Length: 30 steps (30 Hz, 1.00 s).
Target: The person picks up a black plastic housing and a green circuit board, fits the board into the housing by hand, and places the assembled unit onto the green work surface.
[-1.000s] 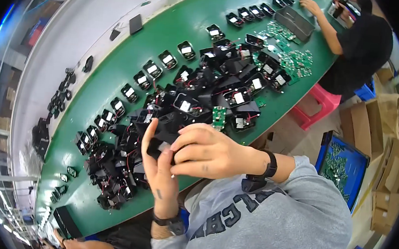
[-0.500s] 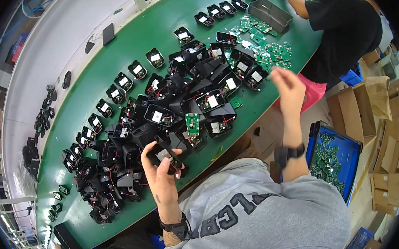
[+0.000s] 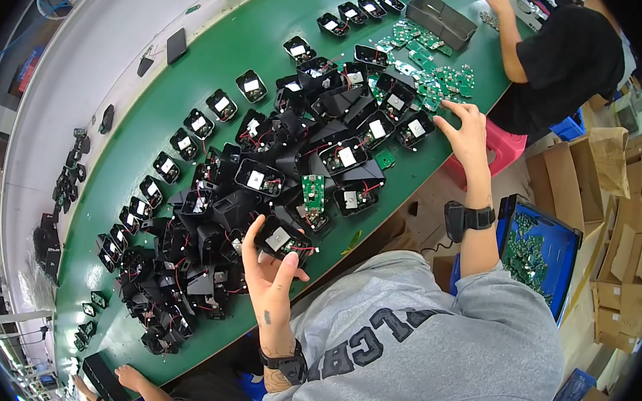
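Observation:
My left hand (image 3: 268, 281) is at the table's near edge, its thumb and fingers spread beside a black plastic housing (image 3: 280, 238). That housing lies open side up, with a white block and red wires inside; whether a fingertip still touches it I cannot tell. My right hand (image 3: 468, 137) hovers at the table's right edge, fingers apart and nothing visible between them. Closest to it are a black housing with a white block (image 3: 416, 128) and a spread of green circuit boards (image 3: 447, 81). A green circuit board (image 3: 312, 192) rests on the heap of housings, just beyond my left hand.
Black housings are heaped on the green table (image 3: 220, 49), with a row of them along the far side. A grey bin (image 3: 442, 21) stands at the back. To the right are a co-worker (image 3: 566, 61), a pink stool (image 3: 503, 143), a blue crate of boards (image 3: 566, 254) and cardboard boxes (image 3: 619, 292).
My left hand has let go of the black housing, which now lies on the heap. My right hand's fingers have spread. Another person's hand has appeared at the lower left.

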Available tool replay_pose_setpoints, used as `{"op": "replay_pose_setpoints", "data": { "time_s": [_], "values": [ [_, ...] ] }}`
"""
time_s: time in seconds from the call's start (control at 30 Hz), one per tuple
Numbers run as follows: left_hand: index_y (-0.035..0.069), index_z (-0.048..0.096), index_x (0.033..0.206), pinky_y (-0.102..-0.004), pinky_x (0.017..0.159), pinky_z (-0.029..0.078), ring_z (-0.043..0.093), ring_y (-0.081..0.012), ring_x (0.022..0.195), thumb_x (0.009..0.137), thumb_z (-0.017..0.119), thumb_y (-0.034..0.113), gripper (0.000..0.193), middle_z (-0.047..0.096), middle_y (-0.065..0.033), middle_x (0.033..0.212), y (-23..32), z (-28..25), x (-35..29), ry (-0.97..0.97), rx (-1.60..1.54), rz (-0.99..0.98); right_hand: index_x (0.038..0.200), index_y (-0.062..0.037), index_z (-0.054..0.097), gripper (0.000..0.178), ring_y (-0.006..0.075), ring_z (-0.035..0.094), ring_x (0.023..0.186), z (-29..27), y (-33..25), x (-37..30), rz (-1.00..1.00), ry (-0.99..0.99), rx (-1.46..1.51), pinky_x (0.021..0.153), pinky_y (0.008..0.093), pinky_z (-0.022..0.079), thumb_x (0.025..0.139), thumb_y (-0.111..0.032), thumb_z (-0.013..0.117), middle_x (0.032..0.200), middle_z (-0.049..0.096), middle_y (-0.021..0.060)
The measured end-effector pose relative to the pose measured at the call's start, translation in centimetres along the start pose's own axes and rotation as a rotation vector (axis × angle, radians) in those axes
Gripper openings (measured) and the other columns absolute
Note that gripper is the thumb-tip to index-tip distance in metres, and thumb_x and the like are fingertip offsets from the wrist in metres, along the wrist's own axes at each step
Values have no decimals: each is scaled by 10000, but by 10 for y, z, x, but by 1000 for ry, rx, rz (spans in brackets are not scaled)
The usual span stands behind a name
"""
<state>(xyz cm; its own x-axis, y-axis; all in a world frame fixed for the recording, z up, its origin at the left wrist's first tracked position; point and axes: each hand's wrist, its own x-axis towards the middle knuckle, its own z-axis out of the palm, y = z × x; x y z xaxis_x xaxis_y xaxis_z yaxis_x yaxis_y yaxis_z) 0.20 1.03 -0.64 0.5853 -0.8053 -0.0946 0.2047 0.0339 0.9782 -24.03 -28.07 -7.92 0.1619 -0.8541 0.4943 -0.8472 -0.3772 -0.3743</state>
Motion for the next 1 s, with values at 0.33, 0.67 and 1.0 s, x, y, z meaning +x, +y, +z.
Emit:
{"op": "replay_pose_setpoints", "data": {
  "time_s": [0.33,0.67,1.0],
  "values": [
    [74,280,1416,-235,552,532,662,-218,825,834,581,-38,664,597,-148,1026,10,5,0,45,-38,-23,969,12,628,191,108,616,753,-9,45,35,263,-204,734,661,228,463,810,-81,681,850,660,58],
    [8,407,1326,-267,728,574,616,-178,915,706,739,-103,711,464,-106,1203,-1,12,13,32,146,450,954,4,598,193,211,690,748,-73,-120,-38,291,-458,1291,569,229,499,769,0,652,846,637,66],
    [37,557,1219,-266,662,605,596,-201,966,661,795,-18,609,496,-133,1163,0,11,10,66,382,559,900,30,557,284,227,677,793,-46,-163,-81,340,-874,1567,676,285,555,675,134,697,928,572,90]
  ]
}}
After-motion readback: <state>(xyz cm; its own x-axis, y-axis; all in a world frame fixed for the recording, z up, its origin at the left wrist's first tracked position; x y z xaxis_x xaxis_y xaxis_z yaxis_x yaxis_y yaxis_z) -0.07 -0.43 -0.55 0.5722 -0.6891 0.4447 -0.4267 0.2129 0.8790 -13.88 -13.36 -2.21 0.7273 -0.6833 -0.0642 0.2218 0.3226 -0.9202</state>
